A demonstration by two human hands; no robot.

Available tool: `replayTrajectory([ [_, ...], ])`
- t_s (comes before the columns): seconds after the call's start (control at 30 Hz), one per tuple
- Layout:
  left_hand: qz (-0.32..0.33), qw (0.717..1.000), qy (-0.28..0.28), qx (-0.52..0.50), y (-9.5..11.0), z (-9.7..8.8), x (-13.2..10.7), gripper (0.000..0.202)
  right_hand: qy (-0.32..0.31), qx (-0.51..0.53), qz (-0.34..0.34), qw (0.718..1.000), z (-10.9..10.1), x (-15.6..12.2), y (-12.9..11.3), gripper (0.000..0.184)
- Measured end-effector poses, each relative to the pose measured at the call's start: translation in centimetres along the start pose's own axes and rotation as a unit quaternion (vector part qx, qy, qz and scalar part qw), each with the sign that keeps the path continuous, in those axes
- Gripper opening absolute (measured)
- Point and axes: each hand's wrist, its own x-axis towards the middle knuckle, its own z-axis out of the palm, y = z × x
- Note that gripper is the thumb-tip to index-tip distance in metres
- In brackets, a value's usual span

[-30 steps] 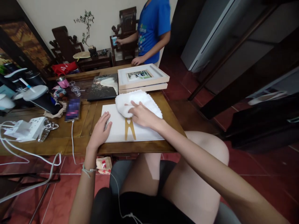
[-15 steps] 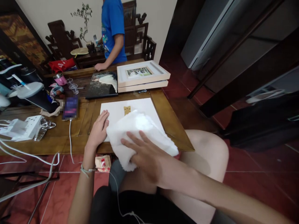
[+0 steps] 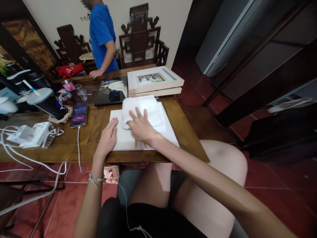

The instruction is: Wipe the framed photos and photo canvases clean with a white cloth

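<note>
A white flat panel (image 3: 119,142) with yellow-brown markings lies at the table's near edge. A folded white cloth (image 3: 153,109) covers its upper middle part. On top of the cloth rests my right hand (image 3: 142,127), fingers spread and pressing; the thumb side seems tucked against a fold. My left hand (image 3: 109,137) lies flat on the panel's left edge, fingers together and stretched out, holding nothing. Two tan strips of the marking show just below my right hand, and the rest is hidden under the cloth and hand.
Behind the panel are a dark photo board (image 3: 111,92) and stacked pale frames (image 3: 156,86). To the left stand a phone (image 3: 79,114) on a cable, a power strip (image 3: 37,132), a black tumbler (image 3: 47,102) and a pink cup (image 3: 68,85). A person in blue (image 3: 102,36) stands across the table.
My right hand has moved away from me with the cloth, from the panel's near edge to its upper part. The person in blue has shifted left. My left hand stays on the panel.
</note>
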Motion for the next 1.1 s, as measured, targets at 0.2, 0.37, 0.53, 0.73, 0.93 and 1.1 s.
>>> replayTrajectory([
  [0.2, 0.002, 1.0, 0.001, -0.003, -0.3, 0.1, 0.1, 0.042, -0.018, 0.03, -0.11, 0.993, -0.5, -8.1, -3.2, 0.024],
  [0.37, 0.008, 1.0, -0.012, -0.006, -0.4, 0.0, 0.1, 0.04, -0.011, 0.123, -0.147, 0.981, -1.5, -11.7, -1.8, 0.022],
  [0.53, 0.005, 1.0, -0.01, 0.001, -0.1, 0.1, 0.2, 0.042, -0.038, 0.116, -0.062, 0.991, -2.3, -6.6, 0.9, 0.03],
  [0.73, -0.023, 0.997, 0.053, -0.044, 0.6, -0.2, -0.1, 0.046, -0.001, 0.035, 0.019, 0.999, -0.6, -0.1, -0.3, 0.039],
  [0.93, -0.039, 0.982, 0.1, -0.158, 0.8, -0.1, -0.3, 0.054, 0.007, 0.017, -0.104, 0.994, -0.4, -5.2, -3.8, 0.031],
  [1.1, -0.038, 0.972, 0.106, -0.206, 0.8, 0.3, -0.2, 0.057, -0.077, 0.074, -0.166, 0.98, -2.4, -9.2, -3.1, 0.031],
])
